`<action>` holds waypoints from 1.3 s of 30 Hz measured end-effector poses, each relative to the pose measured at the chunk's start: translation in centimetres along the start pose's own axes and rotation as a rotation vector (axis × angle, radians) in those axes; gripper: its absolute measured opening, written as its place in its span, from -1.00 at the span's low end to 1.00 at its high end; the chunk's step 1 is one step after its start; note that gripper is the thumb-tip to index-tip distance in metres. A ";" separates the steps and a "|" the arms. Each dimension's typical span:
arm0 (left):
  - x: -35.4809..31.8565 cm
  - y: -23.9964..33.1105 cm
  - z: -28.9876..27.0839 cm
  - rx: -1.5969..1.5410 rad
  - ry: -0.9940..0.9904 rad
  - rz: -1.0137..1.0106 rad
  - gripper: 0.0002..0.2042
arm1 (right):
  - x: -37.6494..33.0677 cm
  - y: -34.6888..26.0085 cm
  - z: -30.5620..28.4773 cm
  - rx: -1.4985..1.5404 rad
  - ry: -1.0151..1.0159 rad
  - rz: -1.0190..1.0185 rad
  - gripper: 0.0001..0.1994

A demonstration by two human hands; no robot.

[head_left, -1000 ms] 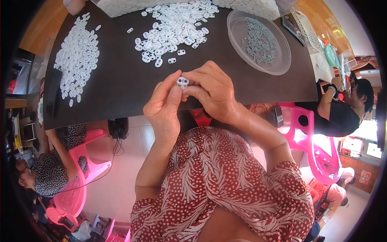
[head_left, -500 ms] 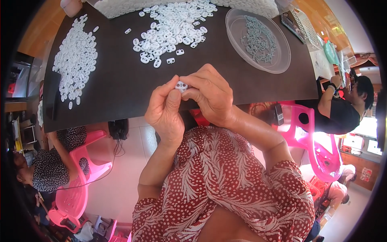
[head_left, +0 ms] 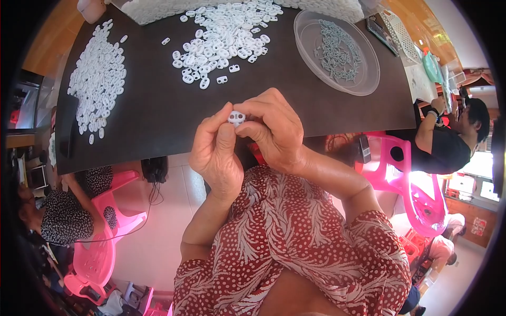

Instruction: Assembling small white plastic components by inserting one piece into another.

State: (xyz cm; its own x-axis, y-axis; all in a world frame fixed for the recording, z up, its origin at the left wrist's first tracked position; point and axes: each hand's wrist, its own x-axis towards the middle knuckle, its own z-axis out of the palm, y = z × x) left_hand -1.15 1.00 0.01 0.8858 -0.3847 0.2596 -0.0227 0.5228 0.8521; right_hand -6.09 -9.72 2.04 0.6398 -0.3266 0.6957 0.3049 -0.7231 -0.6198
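Both hands meet above the near edge of the dark table (head_left: pixel 158 121), the left hand (head_left: pixel 215 152) and right hand (head_left: pixel 274 131) together pinching a small white plastic piece (head_left: pixel 236 117) at their fingertips, raised close for working, with the central pile of white pieces (head_left: pixel 224 37) within reach.

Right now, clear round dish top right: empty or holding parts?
Holding parts. The clear dish has a loose layer of small grey pieces spread over its bottom, far from full.

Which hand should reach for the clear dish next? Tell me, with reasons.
Probably the right hand: the clear dish lies on its side of the dark table. Both hands pinch the small white piece; the left hand could keep holding it.
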 end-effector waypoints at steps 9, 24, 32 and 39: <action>-0.6 -0.2 0.7 -0.002 0.018 0.038 -0.76 | -0.5 0.4 0.6 -0.074 0.087 -0.144 -0.69; -1.0 -1.4 0.6 0.046 0.068 0.106 -0.80 | -1.0 1.3 1.2 -0.083 0.090 -0.231 -0.61; -0.8 -1.9 0.6 0.178 0.059 0.165 -0.83 | -0.8 1.3 1.2 -0.095 0.080 -0.244 -0.61; 0.6 -0.6 0.3 0.321 -0.026 0.128 -0.79 | -0.3 1.9 0.1 -0.083 0.037 -0.172 -0.67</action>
State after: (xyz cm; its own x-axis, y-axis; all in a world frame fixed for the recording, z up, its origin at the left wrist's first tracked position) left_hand -0.78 0.24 -0.19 0.8542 -0.3531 0.3816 -0.2810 0.3039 0.9103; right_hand -5.59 -10.96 0.61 0.5566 -0.2147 0.8026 0.3478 -0.8171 -0.4598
